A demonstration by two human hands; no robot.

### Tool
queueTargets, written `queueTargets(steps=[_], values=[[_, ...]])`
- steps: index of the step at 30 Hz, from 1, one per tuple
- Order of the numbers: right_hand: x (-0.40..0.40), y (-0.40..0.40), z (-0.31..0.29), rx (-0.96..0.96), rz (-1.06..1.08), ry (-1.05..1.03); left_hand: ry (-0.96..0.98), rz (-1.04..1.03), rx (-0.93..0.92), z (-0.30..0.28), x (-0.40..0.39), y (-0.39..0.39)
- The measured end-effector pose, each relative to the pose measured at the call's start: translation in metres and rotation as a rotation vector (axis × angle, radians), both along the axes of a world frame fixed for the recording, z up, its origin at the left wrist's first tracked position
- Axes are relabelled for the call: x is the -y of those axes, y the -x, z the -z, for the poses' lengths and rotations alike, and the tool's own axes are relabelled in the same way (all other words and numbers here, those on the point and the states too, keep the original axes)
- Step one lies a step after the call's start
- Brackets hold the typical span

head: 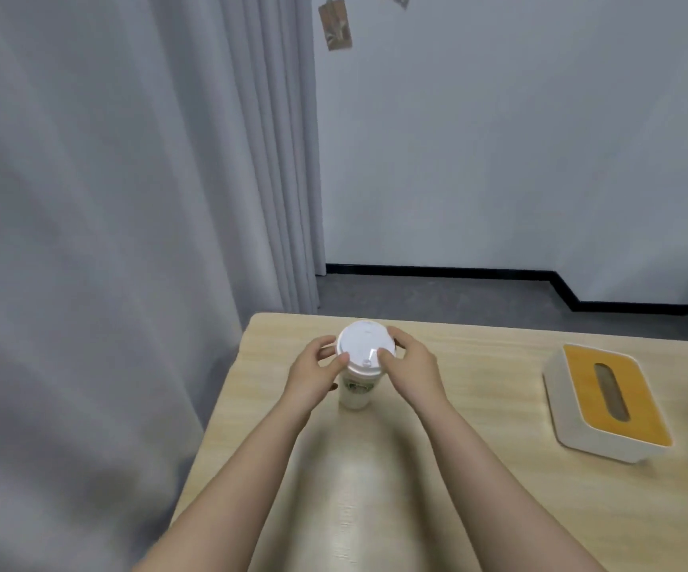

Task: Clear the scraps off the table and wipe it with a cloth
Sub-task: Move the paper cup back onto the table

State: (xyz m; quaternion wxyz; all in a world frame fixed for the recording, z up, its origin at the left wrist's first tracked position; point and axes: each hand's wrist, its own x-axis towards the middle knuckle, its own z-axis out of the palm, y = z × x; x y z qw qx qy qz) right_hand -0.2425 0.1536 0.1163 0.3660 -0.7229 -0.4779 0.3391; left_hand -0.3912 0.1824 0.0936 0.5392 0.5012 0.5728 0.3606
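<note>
While both hands grip its lid [365, 346], the cup [357, 392] stands upright.

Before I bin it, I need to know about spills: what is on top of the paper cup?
A white lid sits on the paper cup, held at its rim by the left hand and right hand. The lid covers the inside, so any contents are hidden.
</note>
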Motion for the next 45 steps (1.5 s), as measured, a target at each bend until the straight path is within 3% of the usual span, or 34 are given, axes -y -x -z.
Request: queueTargets(steps=[8,19,26,45], values=[[-0.111,0.094,-0.001,-0.049,-0.093,-0.011,-0.009,-0.102,0.041,0.0,-0.091,0.097],[-0.213,0.14,0.019,-0.067,-0.109,0.009,0.038,-0.224,0.133,0.023,-0.184,0.128],[-0.237,0.145,0.03,-0.018,-0.139,0.031,0.048,-0.35,0.146,0.037,-0.203,0.126],[-0.24,0.151,0.039,-0.005,-0.211,0.087,0.133,-0.346,0.165,0.033,-0.202,0.127]])
